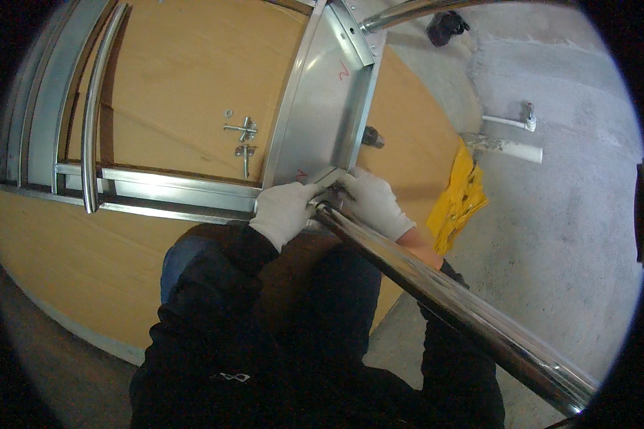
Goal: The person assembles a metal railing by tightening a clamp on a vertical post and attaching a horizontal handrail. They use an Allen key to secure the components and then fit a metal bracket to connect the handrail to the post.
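At the near corner of a silver sheet-metal frame [322, 107], both my hands wear white gloves and work close together. My left hand [286, 212] has its fingers bent and pressed in at the corner, beside the end of a shiny metal tube [436, 293]. From the other side of that tube's end, my right hand [378, 204] reaches in with closed fingers. Whatever small part lies between the fingertips is too dark and hidden to name. The tube slants from the corner toward the lower right, passing over my right forearm.
Several bolts and nuts [245, 136] lie on the brown cardboard [193, 79] inside the frame. A curved metal handrail [96, 100] is at the left. Right of the frame are a dark socket-like piece [373, 137], a yellow cloth or bag [456, 204] and a white pipe [508, 148].
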Demonstrator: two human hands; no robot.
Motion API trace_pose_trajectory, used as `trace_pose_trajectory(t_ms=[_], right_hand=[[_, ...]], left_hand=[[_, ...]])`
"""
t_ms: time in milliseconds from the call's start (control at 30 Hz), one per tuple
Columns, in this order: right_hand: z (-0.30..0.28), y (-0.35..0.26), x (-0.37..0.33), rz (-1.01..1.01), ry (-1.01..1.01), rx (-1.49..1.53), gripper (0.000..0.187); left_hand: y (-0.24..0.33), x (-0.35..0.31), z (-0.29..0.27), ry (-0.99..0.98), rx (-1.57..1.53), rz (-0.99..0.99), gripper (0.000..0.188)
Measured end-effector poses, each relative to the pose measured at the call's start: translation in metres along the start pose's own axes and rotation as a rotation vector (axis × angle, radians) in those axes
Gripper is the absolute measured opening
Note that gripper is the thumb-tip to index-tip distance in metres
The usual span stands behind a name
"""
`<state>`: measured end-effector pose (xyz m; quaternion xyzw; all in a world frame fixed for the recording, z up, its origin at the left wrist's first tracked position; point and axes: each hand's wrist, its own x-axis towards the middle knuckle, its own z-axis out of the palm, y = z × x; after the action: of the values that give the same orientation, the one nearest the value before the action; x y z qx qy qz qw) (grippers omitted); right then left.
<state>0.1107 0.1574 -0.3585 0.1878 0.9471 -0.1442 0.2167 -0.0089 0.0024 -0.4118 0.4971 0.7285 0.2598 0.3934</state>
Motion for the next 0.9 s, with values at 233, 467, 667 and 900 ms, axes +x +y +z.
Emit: trace_pose_trajectory(t_ms=[233, 467, 667, 900], right_hand=[[0.018, 0.001, 0.006, 0.196, -0.137, -0.031, 0.019], [0.007, 0.003, -0.002, -0.029, 0.109, 0.034, 0.018], [0.015, 0.007, 0.001, 0.096, -0.055, -0.042, 0.019], [0.015, 0.011, 0.005, -0.04, 0.014, -0.039, 0.018]], left_hand=[[-0.001, 0.001, 0.001, -0.006, -0.018, 0.001, 0.031], [-0.002, 0.0, 0.003, 0.006, -0.012, 0.011, 0.029], [0.001, 0.001, -0.001, -0.025, -0.003, -0.008, 0.03], [-0.001, 0.003, 0.0, -0.045, 0.006, -0.01, 0.031]])
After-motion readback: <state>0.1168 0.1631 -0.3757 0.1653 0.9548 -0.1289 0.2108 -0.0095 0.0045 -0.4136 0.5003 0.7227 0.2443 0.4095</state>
